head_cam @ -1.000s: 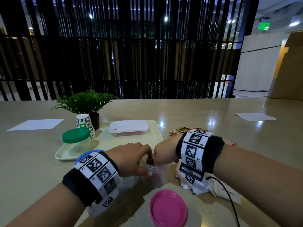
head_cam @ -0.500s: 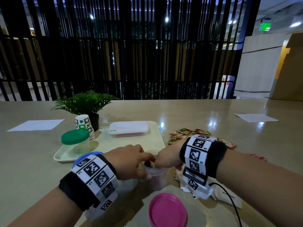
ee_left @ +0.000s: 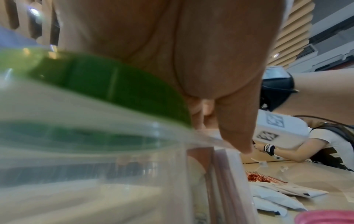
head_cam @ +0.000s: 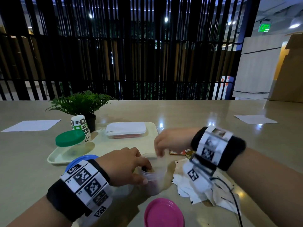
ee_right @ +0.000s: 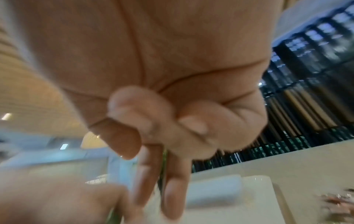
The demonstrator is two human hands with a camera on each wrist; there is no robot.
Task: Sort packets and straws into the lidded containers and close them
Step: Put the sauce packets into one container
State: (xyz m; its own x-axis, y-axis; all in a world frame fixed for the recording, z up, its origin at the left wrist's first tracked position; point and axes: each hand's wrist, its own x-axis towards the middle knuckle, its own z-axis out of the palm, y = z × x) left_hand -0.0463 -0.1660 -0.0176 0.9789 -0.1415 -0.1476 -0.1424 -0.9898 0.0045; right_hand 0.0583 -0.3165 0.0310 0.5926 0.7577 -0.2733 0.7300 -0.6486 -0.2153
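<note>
A small clear round container [head_cam: 155,182] with brown and reddish contents stands on the table before me. My left hand [head_cam: 144,174] grips it at the rim, thumb on the near wall; in the left wrist view the left hand [ee_left: 220,121] has its thumb on the rim of the container [ee_left: 226,174]. The right hand [head_cam: 161,153] hovers blurred just above and right of the mouth, holding nothing; in the right wrist view the right hand [ee_right: 162,181] shows two fingers pointing down. A pink lid [head_cam: 164,213] lies nearest me. White packets [head_cam: 205,192] and coloured packets [head_cam: 180,152] lie to the right.
A pale tray [head_cam: 101,145] at the left carries a green-lidded tub [head_cam: 70,140] and a white-lidded box [head_cam: 126,130]. A blue-lidded container [head_cam: 82,160] sits under my left wrist. Behind the tray are a paper cup [head_cam: 80,126] and a potted plant [head_cam: 82,102].
My right hand has lifted out of the clear container and moved up and to the right, uncovering the coloured packets. My left hand keeps its grip on the container.
</note>
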